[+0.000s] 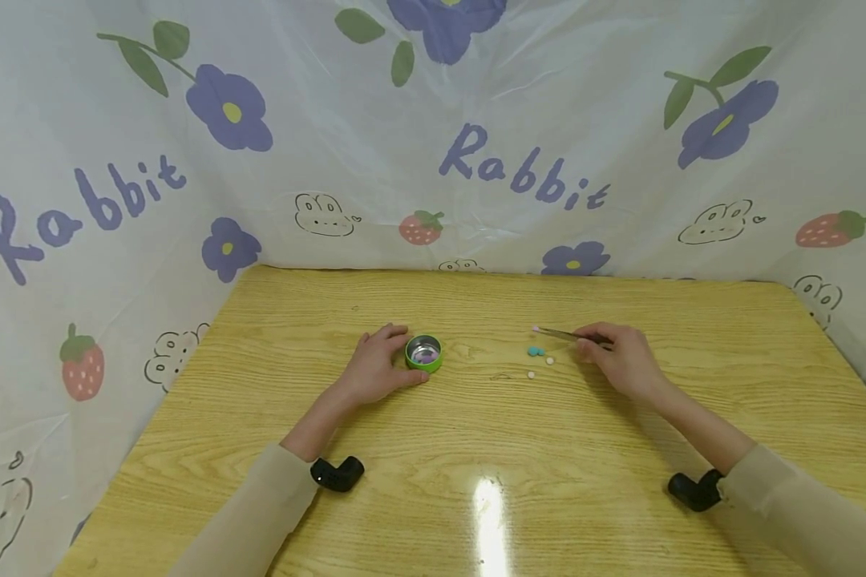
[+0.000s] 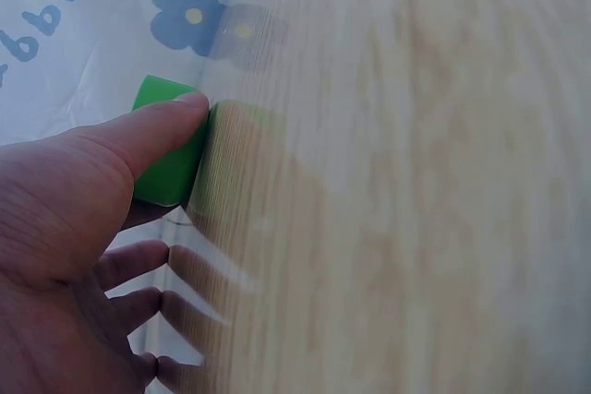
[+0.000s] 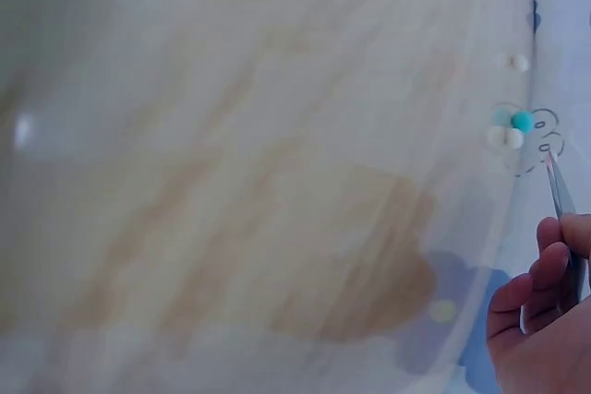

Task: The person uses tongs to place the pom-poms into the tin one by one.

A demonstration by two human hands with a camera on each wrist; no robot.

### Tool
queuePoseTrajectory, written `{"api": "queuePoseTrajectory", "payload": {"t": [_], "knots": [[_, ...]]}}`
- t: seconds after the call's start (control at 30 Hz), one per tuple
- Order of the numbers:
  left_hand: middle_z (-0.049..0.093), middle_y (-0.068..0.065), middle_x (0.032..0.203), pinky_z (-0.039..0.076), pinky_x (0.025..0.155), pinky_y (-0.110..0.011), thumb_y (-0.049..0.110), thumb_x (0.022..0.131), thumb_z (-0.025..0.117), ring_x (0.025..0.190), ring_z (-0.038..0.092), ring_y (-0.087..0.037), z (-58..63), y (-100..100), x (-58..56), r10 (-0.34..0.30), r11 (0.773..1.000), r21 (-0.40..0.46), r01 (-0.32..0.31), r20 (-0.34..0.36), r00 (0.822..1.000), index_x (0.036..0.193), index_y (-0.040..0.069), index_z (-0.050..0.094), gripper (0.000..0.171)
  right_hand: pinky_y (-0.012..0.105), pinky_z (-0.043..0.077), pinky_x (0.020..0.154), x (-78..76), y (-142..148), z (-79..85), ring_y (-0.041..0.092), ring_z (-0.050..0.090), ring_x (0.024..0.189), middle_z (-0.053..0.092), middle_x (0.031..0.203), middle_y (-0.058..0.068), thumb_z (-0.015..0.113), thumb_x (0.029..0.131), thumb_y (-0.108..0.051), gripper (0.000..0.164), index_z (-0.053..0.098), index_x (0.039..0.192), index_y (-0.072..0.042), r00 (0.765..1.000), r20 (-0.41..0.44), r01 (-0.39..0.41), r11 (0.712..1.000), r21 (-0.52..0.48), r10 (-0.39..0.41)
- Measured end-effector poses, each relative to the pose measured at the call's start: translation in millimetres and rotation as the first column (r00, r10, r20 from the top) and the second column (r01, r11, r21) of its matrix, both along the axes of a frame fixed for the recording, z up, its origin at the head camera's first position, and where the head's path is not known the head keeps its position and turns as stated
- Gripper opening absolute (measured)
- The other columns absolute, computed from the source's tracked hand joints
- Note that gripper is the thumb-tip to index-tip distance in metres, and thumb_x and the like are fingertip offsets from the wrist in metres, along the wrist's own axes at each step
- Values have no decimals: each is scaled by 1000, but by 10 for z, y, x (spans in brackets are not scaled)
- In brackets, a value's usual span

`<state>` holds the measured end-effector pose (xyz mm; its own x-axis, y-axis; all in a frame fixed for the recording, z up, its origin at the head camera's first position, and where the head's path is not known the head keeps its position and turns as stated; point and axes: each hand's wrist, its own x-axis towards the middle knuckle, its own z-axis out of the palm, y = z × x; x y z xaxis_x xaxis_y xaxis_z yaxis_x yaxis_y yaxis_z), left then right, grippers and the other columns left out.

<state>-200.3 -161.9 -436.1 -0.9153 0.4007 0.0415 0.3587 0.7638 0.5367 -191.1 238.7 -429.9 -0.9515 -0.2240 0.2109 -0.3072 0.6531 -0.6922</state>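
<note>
On the white cloth [image 1: 375,120], the purple word "Rabbit" [image 1: 104,207] is readable at the left side of the head view and again in its upper middle, while in the left wrist view the letters "bbit" [image 2: 48,20] stand at upper left.

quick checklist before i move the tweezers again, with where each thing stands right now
1. Tin steadied: ok, the left hand has its thumb and a finger against the green tin.
2. Tin open side up: ok, purple pieces show inside.
3. Tweezers in hand: ok, the right hand holds them.
4. Pink piece at the tips: ok, but how firmly it is pinched, cannot tell.
5. Tips apart from the turquoise pieces and white pieces: ok, a gap shows in the head view.
6. Tips over the tin: not ok, they are off to its right.
</note>
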Motion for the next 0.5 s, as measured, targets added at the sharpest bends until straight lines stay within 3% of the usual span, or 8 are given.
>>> {"api": "queuePoseTrajectory", "payload": {"t": [0.27, 0.5], "knots": [[45, -24, 153, 15, 117, -68, 34, 88, 83, 147, 33, -43, 11, -6, 3, 0, 1000, 0, 0, -6, 1000, 144, -5, 55, 74, 37, 58, 77, -5, -112, 141, 34, 72, 94, 73, 106, 20, 64, 103, -7, 23, 71, 120, 6, 1000, 1, -18, 1000, -18, 18], [44, -24, 154, 13, 118, -67, 34, 89, 82, 150, 27, -43, 10, -9, 9, 3, 1000, 7, -3, 17, 1000, 145, -6, 53, 75, 47, 58, 82, 28, -248, 190, 35, 72, 94, 74, 104, 21, 64, 102, -5, 22, 71, 119, 7, 1000, 20, -18, 998, -60, 19]]}}
